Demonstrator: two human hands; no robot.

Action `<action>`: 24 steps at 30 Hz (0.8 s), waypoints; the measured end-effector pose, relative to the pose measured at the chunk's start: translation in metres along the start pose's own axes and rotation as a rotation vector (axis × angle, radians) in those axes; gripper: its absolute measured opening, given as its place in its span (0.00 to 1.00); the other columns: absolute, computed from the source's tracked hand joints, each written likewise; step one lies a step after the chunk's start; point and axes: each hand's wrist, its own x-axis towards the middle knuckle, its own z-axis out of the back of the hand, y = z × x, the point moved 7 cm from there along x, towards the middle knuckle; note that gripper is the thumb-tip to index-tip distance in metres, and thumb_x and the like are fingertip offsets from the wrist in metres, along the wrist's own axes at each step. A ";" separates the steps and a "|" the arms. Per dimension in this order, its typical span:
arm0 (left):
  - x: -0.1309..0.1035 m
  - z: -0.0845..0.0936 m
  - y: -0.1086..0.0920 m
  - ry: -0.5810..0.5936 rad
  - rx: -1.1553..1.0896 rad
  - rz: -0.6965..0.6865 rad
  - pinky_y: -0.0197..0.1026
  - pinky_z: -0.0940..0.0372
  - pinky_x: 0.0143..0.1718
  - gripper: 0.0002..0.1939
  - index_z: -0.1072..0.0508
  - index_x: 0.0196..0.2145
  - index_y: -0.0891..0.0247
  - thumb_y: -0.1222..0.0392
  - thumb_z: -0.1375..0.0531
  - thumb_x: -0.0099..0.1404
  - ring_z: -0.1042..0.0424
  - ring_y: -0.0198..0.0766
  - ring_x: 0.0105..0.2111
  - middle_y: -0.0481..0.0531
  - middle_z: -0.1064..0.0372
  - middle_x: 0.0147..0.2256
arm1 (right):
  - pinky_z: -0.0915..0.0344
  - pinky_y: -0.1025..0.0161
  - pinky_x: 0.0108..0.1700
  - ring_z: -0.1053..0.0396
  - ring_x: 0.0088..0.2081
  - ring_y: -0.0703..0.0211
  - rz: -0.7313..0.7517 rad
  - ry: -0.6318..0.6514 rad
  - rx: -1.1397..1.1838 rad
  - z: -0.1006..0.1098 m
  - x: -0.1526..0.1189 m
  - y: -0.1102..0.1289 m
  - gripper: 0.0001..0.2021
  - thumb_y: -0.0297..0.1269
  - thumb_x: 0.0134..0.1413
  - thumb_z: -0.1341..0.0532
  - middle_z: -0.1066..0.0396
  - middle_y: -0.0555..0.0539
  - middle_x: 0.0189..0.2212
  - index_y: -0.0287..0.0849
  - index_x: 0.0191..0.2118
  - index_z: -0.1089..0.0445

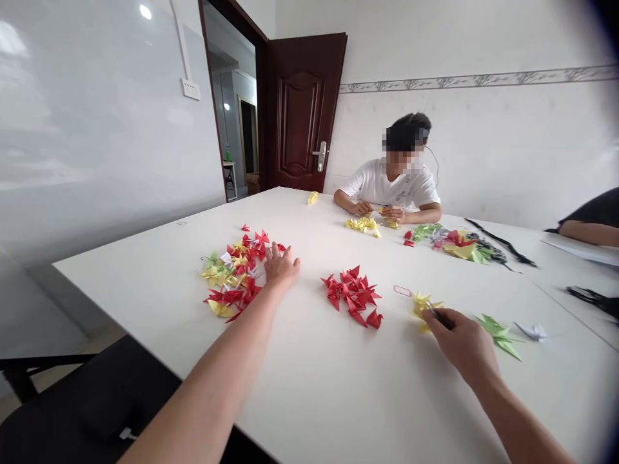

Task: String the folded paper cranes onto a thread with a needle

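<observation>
My left hand (282, 265) lies with fingers spread at the right side of a mixed pile of folded paper cranes (229, 298), red, yellow, green and white. Some red ones are by its fingertips, and I see nothing gripped. My right hand (464, 345) is closed around dark tweezers (441, 316), whose tips are at a small group of yellow paper cranes (422, 301). Between my hands sits a heap of red paper cranes (352, 291). Right of my right hand are green paper cranes (500, 334) and a white paper crane (536, 332).
Across the white table (309, 386), a person in a white shirt (394, 183) handles yellow folded paper (365, 225). A mixed heap of folded paper (459, 246) and a black strap (500, 241) lie at right. Another person's arm (590, 231) rests at the far right edge.
</observation>
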 end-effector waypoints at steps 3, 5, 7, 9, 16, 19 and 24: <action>0.009 -0.005 0.001 0.061 0.045 0.004 0.60 0.52 0.57 0.27 0.40 0.57 0.55 0.49 0.48 0.60 0.66 0.59 0.63 0.55 0.65 0.65 | 0.41 0.62 0.26 0.35 0.24 0.55 -0.004 -0.019 0.013 0.001 0.001 0.000 0.18 0.53 0.39 0.44 0.29 0.46 0.22 0.43 0.28 0.28; 0.014 -0.008 0.003 0.091 0.073 0.003 0.60 0.53 0.57 0.28 0.40 0.57 0.54 0.47 0.48 0.60 0.66 0.59 0.63 0.54 0.65 0.65 | 0.41 0.62 0.26 0.36 0.24 0.55 -0.019 -0.031 0.016 0.002 0.001 -0.002 0.18 0.53 0.39 0.44 0.30 0.47 0.21 0.43 0.28 0.27; 0.017 -0.010 0.004 0.108 0.098 0.000 0.60 0.55 0.57 0.28 0.41 0.57 0.53 0.47 0.49 0.60 0.66 0.58 0.63 0.54 0.65 0.65 | 0.42 0.63 0.25 0.36 0.24 0.56 -0.032 -0.042 0.026 0.003 0.003 -0.004 0.19 0.53 0.40 0.44 0.30 0.47 0.21 0.43 0.27 0.28; 0.018 -0.011 0.005 0.117 0.115 -0.001 0.60 0.55 0.57 0.28 0.40 0.57 0.53 0.46 0.49 0.60 0.66 0.59 0.63 0.55 0.64 0.64 | 0.42 0.63 0.25 0.36 0.24 0.56 -0.038 -0.049 0.039 0.005 0.004 -0.005 0.19 0.54 0.41 0.44 0.30 0.47 0.21 0.43 0.27 0.28; 0.017 -0.007 0.002 0.093 0.121 -0.018 0.58 0.50 0.55 0.25 0.34 0.52 0.60 0.48 0.49 0.59 0.62 0.60 0.62 0.60 0.57 0.62 | 0.41 0.62 0.27 0.35 0.27 0.55 -0.059 -0.119 0.088 0.014 0.004 -0.007 0.21 0.55 0.42 0.44 0.28 0.45 0.24 0.41 0.30 0.27; 0.015 -0.002 0.000 0.060 0.092 -0.038 0.56 0.47 0.53 0.21 0.31 0.48 0.61 0.52 0.47 0.59 0.54 0.58 0.58 0.62 0.48 0.56 | 0.41 0.62 0.28 0.35 0.27 0.55 -0.055 -0.144 0.106 0.019 0.003 -0.007 0.22 0.55 0.43 0.45 0.28 0.45 0.25 0.40 0.31 0.26; 0.013 0.003 0.001 0.026 -0.023 -0.047 0.53 0.44 0.50 0.15 0.28 0.42 0.63 0.61 0.46 0.57 0.43 0.54 0.51 0.62 0.38 0.47 | 0.40 0.62 0.28 0.35 0.27 0.55 -0.042 -0.159 0.129 0.022 0.001 -0.004 0.21 0.55 0.44 0.44 0.28 0.46 0.24 0.41 0.30 0.27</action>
